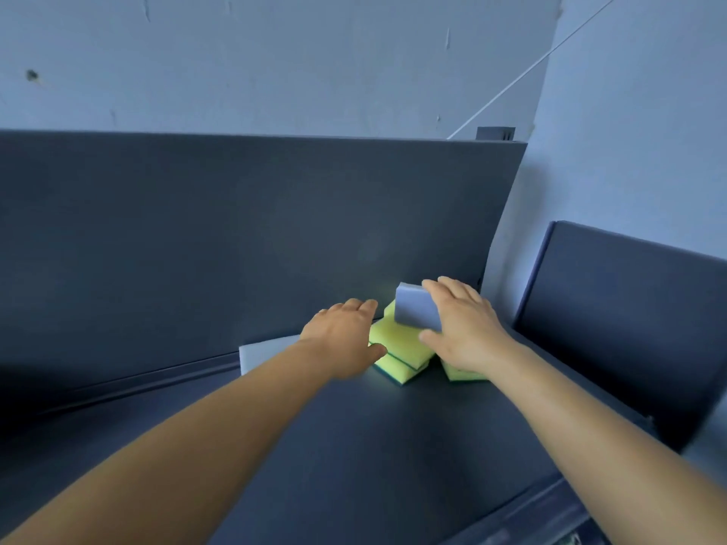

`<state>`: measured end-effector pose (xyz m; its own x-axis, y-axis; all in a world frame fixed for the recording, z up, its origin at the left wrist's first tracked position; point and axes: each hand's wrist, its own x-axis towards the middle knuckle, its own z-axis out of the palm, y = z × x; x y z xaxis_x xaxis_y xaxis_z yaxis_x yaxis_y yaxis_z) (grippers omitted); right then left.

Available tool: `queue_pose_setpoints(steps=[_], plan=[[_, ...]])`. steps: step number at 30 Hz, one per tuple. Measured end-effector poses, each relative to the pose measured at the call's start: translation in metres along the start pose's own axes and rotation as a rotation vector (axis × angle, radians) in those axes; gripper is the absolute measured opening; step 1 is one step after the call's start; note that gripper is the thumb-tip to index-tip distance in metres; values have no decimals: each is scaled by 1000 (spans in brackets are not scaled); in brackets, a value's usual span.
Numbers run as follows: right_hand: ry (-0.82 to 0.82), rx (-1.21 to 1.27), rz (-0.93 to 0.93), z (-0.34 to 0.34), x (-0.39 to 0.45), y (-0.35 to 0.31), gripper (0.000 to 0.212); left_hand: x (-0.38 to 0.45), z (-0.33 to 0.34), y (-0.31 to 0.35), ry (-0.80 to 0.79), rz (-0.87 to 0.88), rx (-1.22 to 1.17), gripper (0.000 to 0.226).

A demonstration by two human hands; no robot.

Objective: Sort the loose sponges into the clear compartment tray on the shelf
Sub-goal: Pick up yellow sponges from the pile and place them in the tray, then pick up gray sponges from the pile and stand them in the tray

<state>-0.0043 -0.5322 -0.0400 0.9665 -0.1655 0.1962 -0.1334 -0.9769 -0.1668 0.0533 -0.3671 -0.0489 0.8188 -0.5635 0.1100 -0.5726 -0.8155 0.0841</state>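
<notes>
2 hands [341,333] [464,328] on the sponges: right grip pinching a grey sponge [417,310], left spread over yellow ones [399,344]

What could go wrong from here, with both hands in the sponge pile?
1. The right hand grips the grey sponge by its edges only; it may slip.
2. The left hand touches the stacked yellow sponges, which sit askew and could topple.
3. No clear tray is in view, so placement may be delayed.

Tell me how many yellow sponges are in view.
3, possibly more hidden. Upper yellow sponge and lower yellow sponge are stacked by the left hand; third yellow sponge is partly under the right hand.
</notes>
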Motion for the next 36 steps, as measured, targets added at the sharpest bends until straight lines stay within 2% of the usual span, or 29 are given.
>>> queue_pose_setpoints(steps=[4, 8, 12, 16, 19, 23, 26, 33, 36], plan=[[14, -64, -17, 8, 19, 4, 71, 8, 13, -24, -76, -106, 83, 61], [97, -130, -15, 14, 31, 1, 66, 5, 23, -50, -173, -209, 142, 46], [170, -117, -8, 18, 36, -1, 42, 2, 32, -60, -174, -230, 87, 36], [198, -125, -54, 16, 32, -7, 34, -1, 29, -61, -106, -243, 3, 44], [272, -62, -96, 10, 26, -16, 33, -8, 17, -56, 18, -213, -73, 48], [307, 113, -164, 0, 17, -36, 49, -21, -7, -51, 164, -165, -235, 55], [241, 318, -219, -5, 8, -56, 61, -35, -20, -56, 235, -163, -267, 49], [145, 504, -289, -3, -13, -119, 45, -97, -46, -84, 303, -207, -332, 18], [75, 622, -349, -5, -30, -156, 40, -132, -58, -102, 299, -222, -312, 30]])
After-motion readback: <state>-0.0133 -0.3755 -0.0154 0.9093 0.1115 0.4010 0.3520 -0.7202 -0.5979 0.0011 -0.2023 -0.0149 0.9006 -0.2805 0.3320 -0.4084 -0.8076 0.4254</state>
